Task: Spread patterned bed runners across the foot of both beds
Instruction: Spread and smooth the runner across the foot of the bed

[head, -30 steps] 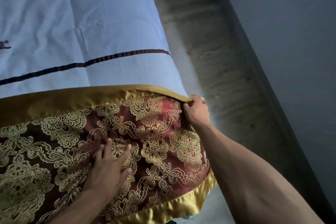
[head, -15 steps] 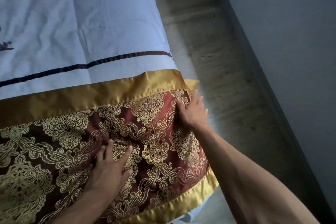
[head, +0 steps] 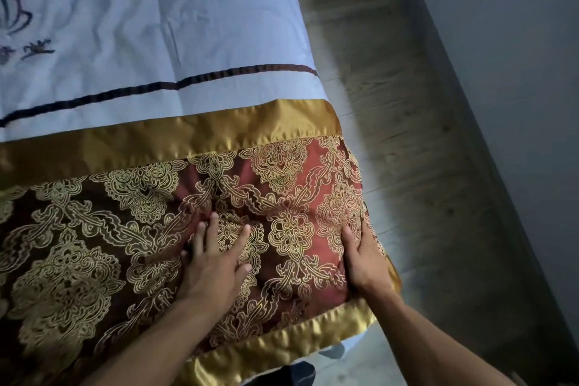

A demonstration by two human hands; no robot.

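So the dark red brocade bed runner with the gold floral pattern and shiny gold satin border [head: 282,185] is lying across the foot of the bed, on top of the white bed cover [head: 219,25]. Its far gold band runs just below the thin dark stripe [head: 188,83] sewn across the cover, and its right end drops over the side of the mattress. The left hand [head: 216,263] is flat on the patterned middle part of the runner, palm down, fingers [head: 214,229] straight and spread a bit, pressing the cloth and not grabbing anything. There are a few little puckers in the fabric right around the fingertips. The right hand [head: 363,260] sits right at the runner's right edge where it folds over the mattress, thumb on top and the rest of the fingers stretched along the edge. It looks flat and pressing rather than pinching, though the fingertips dip over the side, so I can't see them fully. Both forearms come in from the bottom of the view. There's some dark embroidered line art [head: 15,16] on the cover at the far left. To the right of the bed is a pale wood-grain floor [head: 391,103], then a plain grey wall [head: 517,41].
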